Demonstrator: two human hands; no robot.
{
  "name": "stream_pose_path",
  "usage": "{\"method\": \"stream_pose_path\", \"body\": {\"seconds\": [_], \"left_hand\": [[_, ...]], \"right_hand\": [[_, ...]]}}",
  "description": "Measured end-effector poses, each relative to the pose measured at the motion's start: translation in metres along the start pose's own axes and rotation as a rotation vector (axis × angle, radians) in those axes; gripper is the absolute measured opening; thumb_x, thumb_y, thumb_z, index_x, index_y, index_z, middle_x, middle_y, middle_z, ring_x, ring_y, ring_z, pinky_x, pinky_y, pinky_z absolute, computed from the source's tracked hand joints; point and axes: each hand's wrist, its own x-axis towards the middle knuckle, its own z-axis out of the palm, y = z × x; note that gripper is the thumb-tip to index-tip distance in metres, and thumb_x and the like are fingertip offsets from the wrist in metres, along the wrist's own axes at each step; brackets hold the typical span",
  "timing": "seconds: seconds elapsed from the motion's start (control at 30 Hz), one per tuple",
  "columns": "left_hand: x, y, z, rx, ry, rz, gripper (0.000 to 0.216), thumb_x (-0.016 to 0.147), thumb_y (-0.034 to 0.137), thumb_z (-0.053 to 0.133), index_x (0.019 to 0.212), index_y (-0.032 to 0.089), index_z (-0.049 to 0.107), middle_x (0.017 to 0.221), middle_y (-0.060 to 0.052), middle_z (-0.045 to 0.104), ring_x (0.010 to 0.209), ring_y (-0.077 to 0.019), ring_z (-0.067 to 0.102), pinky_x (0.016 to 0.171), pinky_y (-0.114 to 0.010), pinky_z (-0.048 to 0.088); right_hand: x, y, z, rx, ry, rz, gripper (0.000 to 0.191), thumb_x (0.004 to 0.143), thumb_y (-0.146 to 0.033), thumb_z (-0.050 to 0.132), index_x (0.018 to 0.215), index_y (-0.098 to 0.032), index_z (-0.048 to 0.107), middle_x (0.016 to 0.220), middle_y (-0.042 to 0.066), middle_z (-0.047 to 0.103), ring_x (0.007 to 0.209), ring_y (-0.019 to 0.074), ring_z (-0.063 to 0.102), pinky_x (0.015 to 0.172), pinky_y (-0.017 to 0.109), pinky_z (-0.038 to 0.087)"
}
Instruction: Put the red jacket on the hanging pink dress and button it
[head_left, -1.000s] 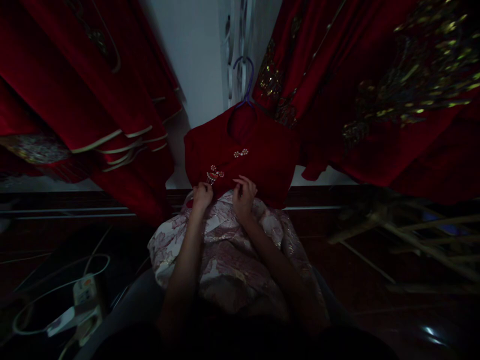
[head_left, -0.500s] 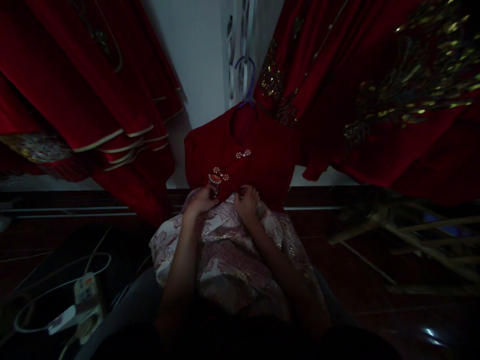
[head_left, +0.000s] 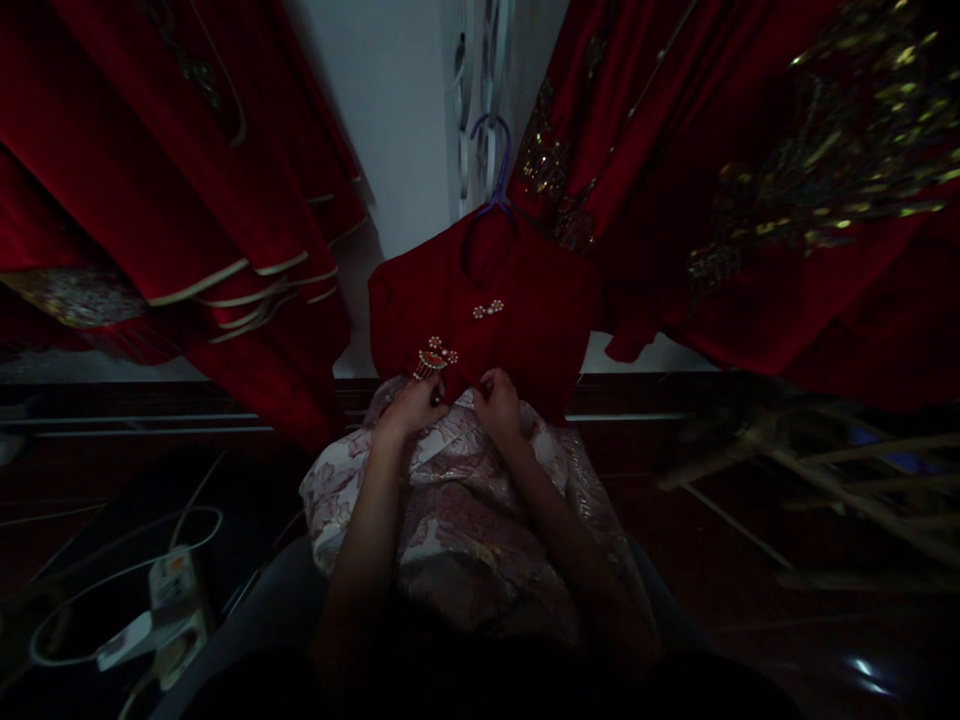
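Observation:
A red sleeveless-looking jacket hangs from a purple hanger, its lower part lying over my lap. Beaded flower clasps sit on its front, and lower down is a fan-shaped beaded ornament with short tassels. Just below that ornament, my left hand is closed at the jacket's front, with something small and dark by its fingertips. My right hand pinches the red cloth a little to the right. Under both forearms spreads a pale pink patterned cloth. Dim light hides the fingertips' detail.
Red garments with gold trim hang at left, and others with gold sequins at right. A white power strip with cables lies at lower left. Wooden bars of a frame stand at right.
My left hand has moved slightly right and down, away from the ornament's tassels, which now show more fully. The right hand has shifted a little, with red cloth showing at its fingertips.

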Motion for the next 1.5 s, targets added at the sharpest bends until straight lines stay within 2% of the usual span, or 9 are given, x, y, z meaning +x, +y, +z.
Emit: {"method": "stream_pose_path", "body": {"seconds": [0.23, 0.43, 0.5, 0.73, 0.87, 1.0, 1.1, 1.3, 1.5], "left_hand": [[0.002, 0.004, 0.002, 0.015, 0.094, -0.036, 0.011, 0.071, 0.028, 0.061, 0.081, 0.023, 0.06, 0.069, 0.001, 0.065, 0.063, -0.0164, 0.061, 0.059, -0.025, 0.04], [0.001, -0.006, 0.002, -0.073, -0.025, -0.005, 0.022, 0.068, 0.033, 0.066, 0.084, 0.023, 0.057, 0.069, 0.003, 0.062, 0.061, -0.0139, 0.057, 0.059, -0.024, 0.04], [0.002, -0.002, 0.001, -0.069, 0.091, -0.02, 0.02, 0.068, 0.032, 0.066, 0.081, 0.022, 0.054, 0.068, 0.004, 0.059, 0.06, -0.0132, 0.055, 0.06, -0.024, 0.039], [0.008, 0.05, 0.003, -0.198, 0.861, -0.116, 0.019, 0.071, 0.017, 0.06, 0.078, 0.023, 0.043, 0.066, 0.005, 0.046, 0.059, -0.0106, 0.047, 0.062, -0.022, 0.038], [0.012, 0.059, 0.041, -0.297, 0.752, -0.094, 0.018, 0.072, 0.015, 0.059, 0.079, 0.022, 0.044, 0.067, 0.005, 0.046, 0.06, -0.0112, 0.047, 0.062, -0.023, 0.038], [0.014, 0.048, 0.077, -0.346, 0.677, -0.066, 0.015, 0.072, 0.011, 0.056, 0.076, 0.021, 0.047, 0.072, 0.002, 0.049, 0.067, -0.0129, 0.048, 0.065, -0.024, 0.041], [0.015, 0.041, 0.084, -0.352, 0.708, -0.036, 0.012, 0.075, 0.012, 0.056, 0.082, 0.021, 0.053, 0.076, 0.0, 0.051, 0.072, -0.0138, 0.05, 0.07, -0.026, 0.043], [0.013, 0.044, 0.08, -0.358, 0.722, -0.002, 0.012, 0.076, 0.014, 0.058, 0.087, 0.02, 0.058, 0.076, 0.0, 0.051, 0.071, -0.0136, 0.05, 0.07, -0.026, 0.044], [0.011, 0.045, 0.08, -0.418, 0.778, -0.007, 0.012, 0.08, 0.019, 0.056, 0.092, 0.019, 0.059, 0.083, -0.002, 0.058, 0.073, -0.0128, 0.056, 0.073, -0.026, 0.047]], "right_hand": [[0.019, 0.024, -0.035, 0.044, -0.116, 0.064, 0.013, 0.077, -0.024, 0.05, 0.089, -0.022, 0.056, 0.082, 0.002, 0.064, 0.075, 0.0175, 0.06, 0.073, 0.029, 0.044], [0.02, 0.033, -0.046, 0.191, -0.154, 0.123, 0.014, 0.071, -0.027, 0.055, 0.083, -0.021, 0.059, 0.075, 0.0, 0.063, 0.07, 0.0151, 0.059, 0.069, 0.027, 0.045], [0.021, 0.029, -0.054, 0.231, -0.143, 0.11, 0.013, 0.07, -0.027, 0.056, 0.081, -0.02, 0.059, 0.073, 0.0, 0.063, 0.067, 0.0148, 0.058, 0.067, 0.027, 0.045], [0.016, -0.017, -0.076, 0.62, -0.13, 0.162, 0.018, 0.068, -0.032, 0.064, 0.078, -0.02, 0.054, 0.073, -0.001, 0.06, 0.066, 0.0125, 0.057, 0.061, 0.022, 0.045], [0.005, -0.031, -0.043, 0.702, -0.062, 0.163, 0.021, 0.07, -0.032, 0.063, 0.082, -0.021, 0.05, 0.074, -0.002, 0.058, 0.065, 0.0118, 0.056, 0.062, 0.022, 0.046], [-0.002, -0.004, 0.007, 0.55, 0.112, 0.22, 0.02, 0.067, -0.026, 0.057, 0.086, -0.02, 0.051, 0.08, 0.0, 0.06, 0.073, 0.0137, 0.058, 0.07, 0.025, 0.048], [-0.001, 0.019, 0.027, 0.559, 0.116, 0.313, 0.018, 0.066, -0.028, 0.056, 0.081, -0.02, 0.05, 0.076, 0.0, 0.059, 0.07, 0.014, 0.056, 0.069, 0.027, 0.049], [0.001, 0.024, 0.028, 0.786, 0.157, 0.276, 0.024, 0.065, -0.031, 0.06, 0.084, -0.02, 0.049, 0.08, 0.0, 0.058, 0.074, 0.0132, 0.058, 0.072, 0.027, 0.051], [-0.002, 0.02, 0.021, 0.942, -0.029, 0.171, 0.032, 0.074, -0.032, 0.053, 0.102, -0.019, 0.058, 0.088, 0.003, 0.066, 0.081, 0.015, 0.064, 0.079, 0.031, 0.054]]}}
